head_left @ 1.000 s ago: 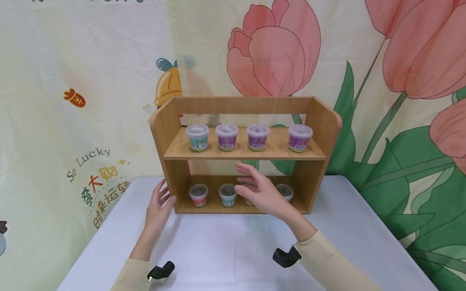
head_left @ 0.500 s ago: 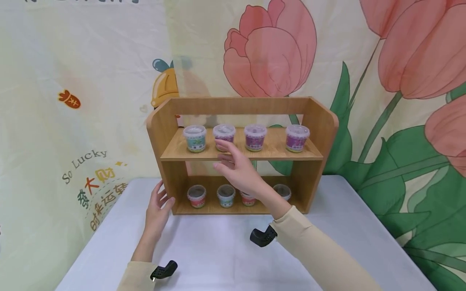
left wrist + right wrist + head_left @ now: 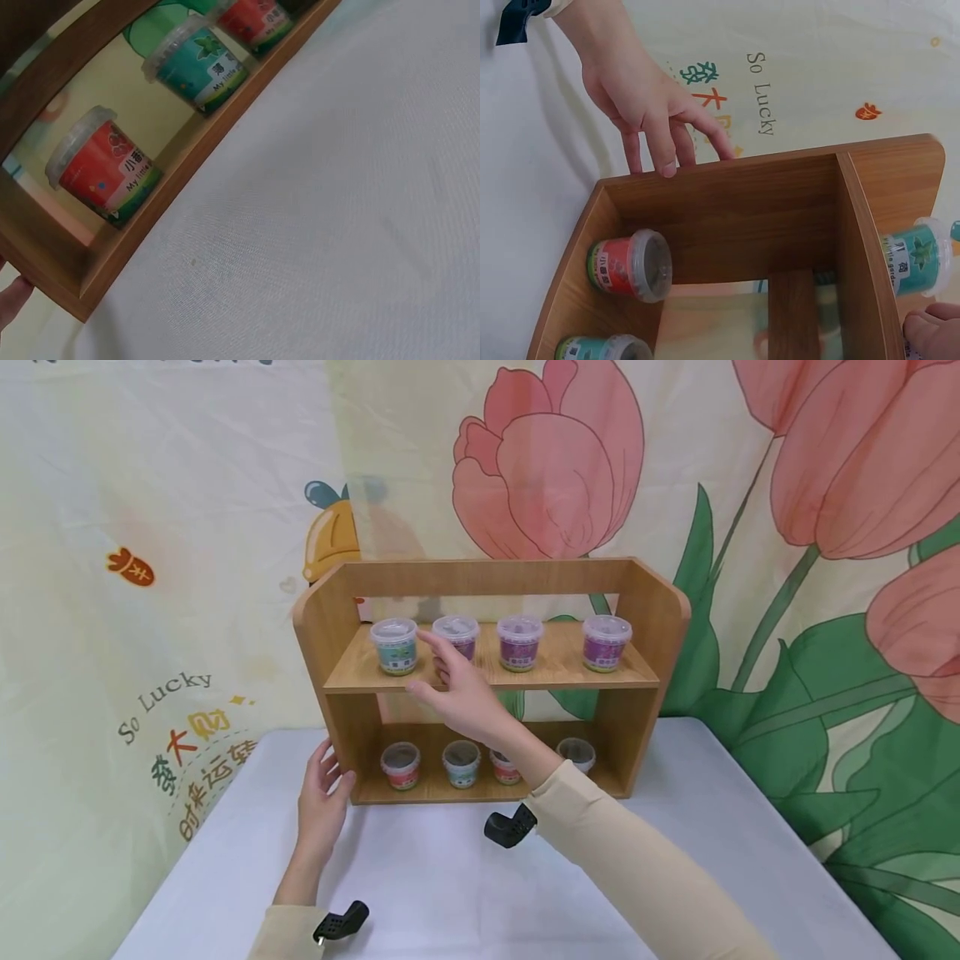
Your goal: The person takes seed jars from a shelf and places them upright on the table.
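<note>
A two-tier wooden shelf (image 3: pixel 487 578) stands on the table, with small lidded plastic cups on both tiers. My left hand (image 3: pixel 321 802) touches the shelf's outer left side near its bottom, fingers relaxed; the right wrist view shows its fingertips on that panel. In front of the upper tier, my right hand (image 3: pixel 468 700) holds nothing, its thumb and index finger spread apart. They are close to the teal cup (image 3: pixel 396 653) at the left end; contact cannot be told. Partly hidden behind the hand is a purple cup (image 3: pixel 459 628).
Two more purple cups, a middle one (image 3: pixel 520 647) and a right one (image 3: pixel 606 645), stand farther right above. The lower tier bears a red cup (image 3: pixel 401 767), a teal cup (image 3: pixel 461 768) and others partly behind my right arm. A white cloth (image 3: pixel 442 893) covers the table.
My right hand has moved up and left, from before the lower opening to the upper tier beside the teal cup. My left hand has stayed at the shelf's side.
</note>
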The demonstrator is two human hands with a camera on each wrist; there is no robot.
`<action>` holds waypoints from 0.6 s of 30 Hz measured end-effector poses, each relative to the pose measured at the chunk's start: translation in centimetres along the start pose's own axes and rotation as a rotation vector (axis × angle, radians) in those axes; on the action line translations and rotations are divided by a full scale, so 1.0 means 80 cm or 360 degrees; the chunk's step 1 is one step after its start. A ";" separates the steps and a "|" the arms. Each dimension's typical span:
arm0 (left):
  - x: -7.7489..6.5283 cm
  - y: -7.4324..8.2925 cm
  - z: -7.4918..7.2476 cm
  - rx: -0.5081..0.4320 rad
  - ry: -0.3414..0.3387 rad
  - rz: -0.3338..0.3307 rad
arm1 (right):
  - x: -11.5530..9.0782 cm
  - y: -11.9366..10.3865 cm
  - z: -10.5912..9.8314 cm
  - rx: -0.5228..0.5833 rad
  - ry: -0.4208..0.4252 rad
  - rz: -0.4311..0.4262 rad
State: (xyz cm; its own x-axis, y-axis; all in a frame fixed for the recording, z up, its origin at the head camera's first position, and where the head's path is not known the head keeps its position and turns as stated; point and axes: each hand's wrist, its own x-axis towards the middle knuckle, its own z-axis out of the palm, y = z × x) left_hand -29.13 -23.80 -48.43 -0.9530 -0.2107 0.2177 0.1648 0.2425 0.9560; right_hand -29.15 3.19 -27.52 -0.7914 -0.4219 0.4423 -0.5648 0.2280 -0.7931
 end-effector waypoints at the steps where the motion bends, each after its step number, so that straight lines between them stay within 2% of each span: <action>1: 0.000 0.000 0.001 -0.0008 0.0012 0.0005 | 0.002 0.000 0.001 -0.0011 -0.0001 0.0001; 13: -0.004 -0.008 0.006 0.0001 0.0128 0.0069 | 0.026 -0.002 0.015 -0.0281 -0.0010 0.0044; 18: -0.002 -0.008 0.010 0.0085 0.0153 0.0095 | 0.041 -0.001 0.020 -0.0366 0.0008 0.0048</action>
State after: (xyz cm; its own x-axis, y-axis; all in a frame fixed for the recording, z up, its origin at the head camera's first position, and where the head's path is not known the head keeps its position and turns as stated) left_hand -29.29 -23.21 -49.25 -0.9127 -0.2836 0.2941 0.2042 0.3067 0.9296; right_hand -31.33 0.35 -26.64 -0.8096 -0.4076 0.4224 -0.5788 0.4345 -0.6900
